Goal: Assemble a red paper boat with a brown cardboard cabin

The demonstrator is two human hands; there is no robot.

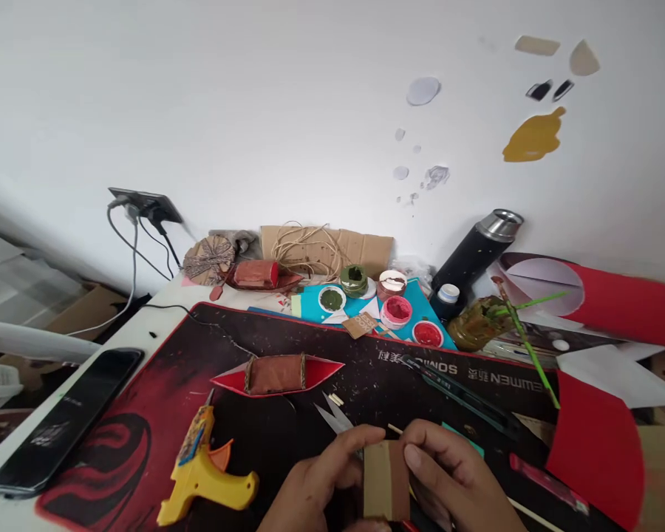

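Low in the head view, both hands hold a small folded piece of brown cardboard (379, 480). My left hand (332, 473) grips its left and bottom edges with bent fingers. My right hand (448, 473) pinches its upper right edge between thumb and forefinger. A thin stick end pokes out just above the right fingers. Scissors (335, 415) lie behind the left hand, blades showing and handles mostly hidden. Farther back rests a small red model boat (277, 374) with a brown curved cover and twine bands. A yellow hot glue gun (207, 473) lies left of my hands.
A phone (66, 421) lies at the left table edge. Behind the mat stand open paint pots (396, 310), another model boat (258, 275) and a black thermos (476, 251). A dark utility knife (459, 395) and red paper (598, 443) are at the right.
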